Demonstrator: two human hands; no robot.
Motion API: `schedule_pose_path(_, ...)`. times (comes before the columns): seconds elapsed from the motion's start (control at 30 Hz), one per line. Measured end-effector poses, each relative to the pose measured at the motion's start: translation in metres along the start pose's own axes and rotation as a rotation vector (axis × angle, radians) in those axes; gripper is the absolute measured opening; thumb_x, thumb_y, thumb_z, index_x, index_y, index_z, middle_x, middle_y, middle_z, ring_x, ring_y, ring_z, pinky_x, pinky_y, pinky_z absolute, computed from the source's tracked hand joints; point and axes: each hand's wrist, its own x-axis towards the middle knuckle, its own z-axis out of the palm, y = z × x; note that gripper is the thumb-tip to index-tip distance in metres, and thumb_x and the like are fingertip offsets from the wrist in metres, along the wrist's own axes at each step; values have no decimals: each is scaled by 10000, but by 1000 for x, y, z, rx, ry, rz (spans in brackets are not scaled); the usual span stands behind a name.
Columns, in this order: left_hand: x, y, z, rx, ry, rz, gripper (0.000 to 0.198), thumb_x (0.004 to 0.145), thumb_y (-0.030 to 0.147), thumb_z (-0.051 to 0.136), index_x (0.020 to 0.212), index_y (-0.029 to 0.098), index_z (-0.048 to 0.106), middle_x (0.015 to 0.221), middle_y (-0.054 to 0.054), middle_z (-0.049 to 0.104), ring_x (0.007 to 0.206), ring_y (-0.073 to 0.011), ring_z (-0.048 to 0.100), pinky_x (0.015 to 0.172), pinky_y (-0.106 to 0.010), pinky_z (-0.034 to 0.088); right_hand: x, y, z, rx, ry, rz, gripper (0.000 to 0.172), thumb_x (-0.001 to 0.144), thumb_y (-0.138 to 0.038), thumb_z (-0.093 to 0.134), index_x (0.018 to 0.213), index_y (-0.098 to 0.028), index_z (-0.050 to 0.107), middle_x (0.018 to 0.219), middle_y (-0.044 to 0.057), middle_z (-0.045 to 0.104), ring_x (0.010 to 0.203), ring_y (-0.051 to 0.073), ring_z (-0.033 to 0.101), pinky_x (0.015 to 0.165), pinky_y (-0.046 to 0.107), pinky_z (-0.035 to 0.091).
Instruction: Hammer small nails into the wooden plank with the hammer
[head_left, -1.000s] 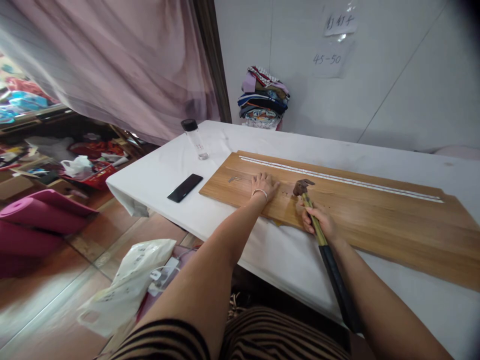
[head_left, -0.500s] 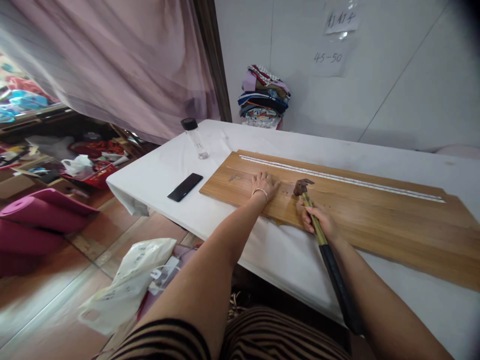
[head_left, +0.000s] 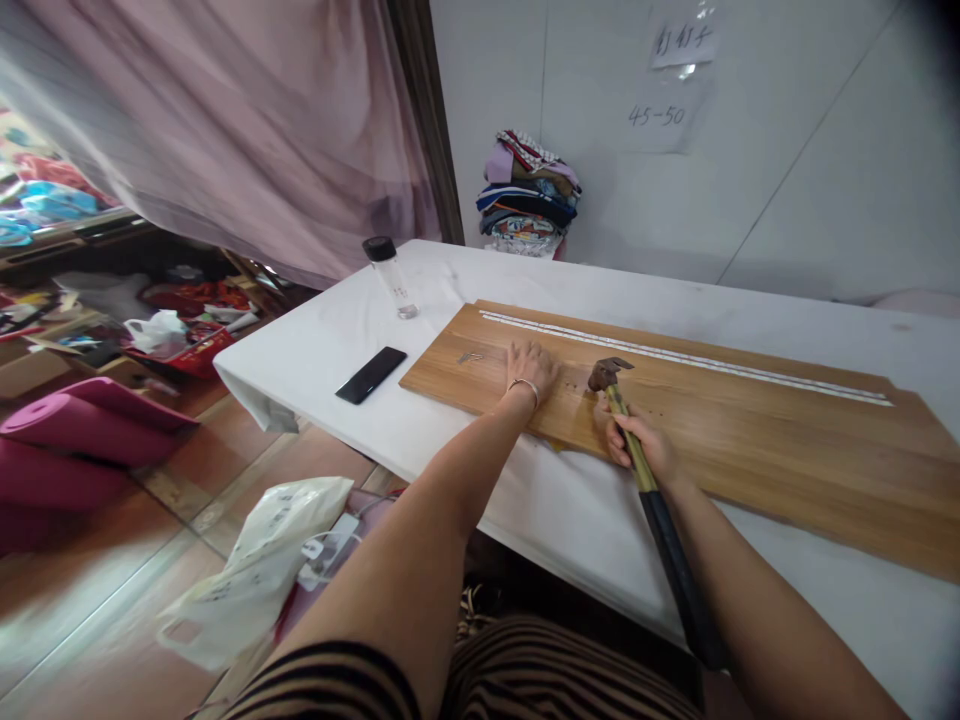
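Note:
My right hand (head_left: 637,440) is wrapped around the handle of a claw hammer (head_left: 639,462), close below its head. The rusty head is over the wooden board (head_left: 757,440), with its claw towards the right. My left hand (head_left: 534,370) lies palm down on the board, left of the hammer head, fingers stretched forward and slightly bent. What may be under that palm is hidden. A few loose nails (head_left: 471,357) lie on the board left of my left hand. Small dark spots, perhaps nail heads or holes, mark the wood near the hammer.
A white measuring strip (head_left: 675,358) runs along the board's far side. On the white table (head_left: 322,345) are a black phone (head_left: 371,375) and a clear bottle (head_left: 394,280). Folded clothes (head_left: 529,195) are stacked by the wall. A plastic bag (head_left: 262,550) lies at lower left.
My left hand has shifted slightly to the right, and its fingers look closer together. The hammer and my right hand have barely moved.

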Motion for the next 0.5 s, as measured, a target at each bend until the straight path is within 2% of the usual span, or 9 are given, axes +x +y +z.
schedule_pose_path(0.2,-5,8,-5,0,32,137,417,1102,338,368,1275,276,742,1503,-65,659,1560,-289,395,1356,-597,82,1,1,-1,-12,0,5,374,824,-496,687,1067,-240,565,552,-94,506,345,105,394,385,254,261)
schedule_pose_path(0.33,-16,18,-9,-50,97,173,438,1115,345,353,1236,240,760,1526,-75,650,1541,-277,445,1366,-581,95,1,1,-2,-15,-2,7,361,831,-497,681,1062,-246,566,552,-94,504,341,104,390,382,251,252)
schedule_pose_path(0.5,-25,25,-9,-146,217,153,372,1101,337,429,1212,267,778,1454,-62,712,1465,-273,550,1353,-608,174,0,-1,-1,0,-4,-33,353,838,-474,679,1079,-238,574,556,-89,514,338,107,398,381,258,266)
